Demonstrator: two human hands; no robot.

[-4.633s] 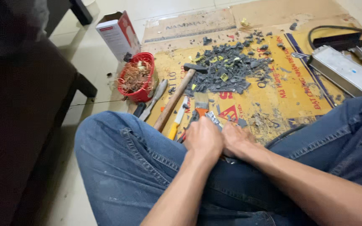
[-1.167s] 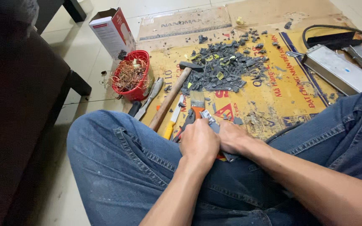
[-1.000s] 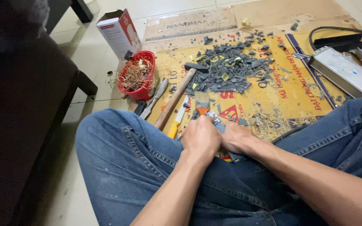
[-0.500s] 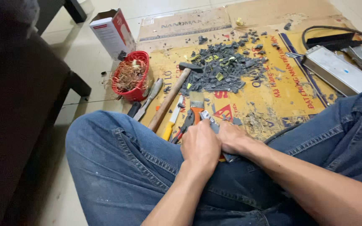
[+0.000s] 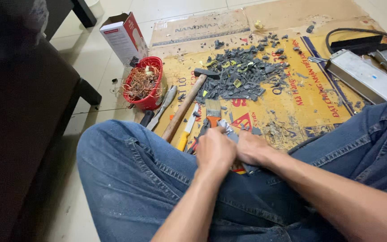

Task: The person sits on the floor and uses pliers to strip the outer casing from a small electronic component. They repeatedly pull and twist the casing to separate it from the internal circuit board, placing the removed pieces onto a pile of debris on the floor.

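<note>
Between my knees, both hands are clasped around a small grey metal part [image 5: 226, 126] whose tip sticks out above my fingers. My left hand [image 5: 214, 151] grips it from the left, knuckles up. My right hand [image 5: 251, 148] presses against it from the right, and most of the part is hidden by the two hands. Just beyond my hands lie a paintbrush with an orange ferrule [image 5: 212, 112], a yellow-handled tool [image 5: 185, 134] and a wooden-handled hammer [image 5: 185, 107].
Flattened cardboard [image 5: 292, 103] covers the floor, with a heap of dark grey plastic fragments [image 5: 242, 76] on it. A red basket of copper wire [image 5: 142, 83] and a small carton [image 5: 124, 38] stand left. A long metal casing [image 5: 363, 80] lies right. Dark furniture [image 5: 19, 125] borders the left.
My hands stay pressed together on the part in the same spot between my knees. Only the camera view has shifted slightly.
</note>
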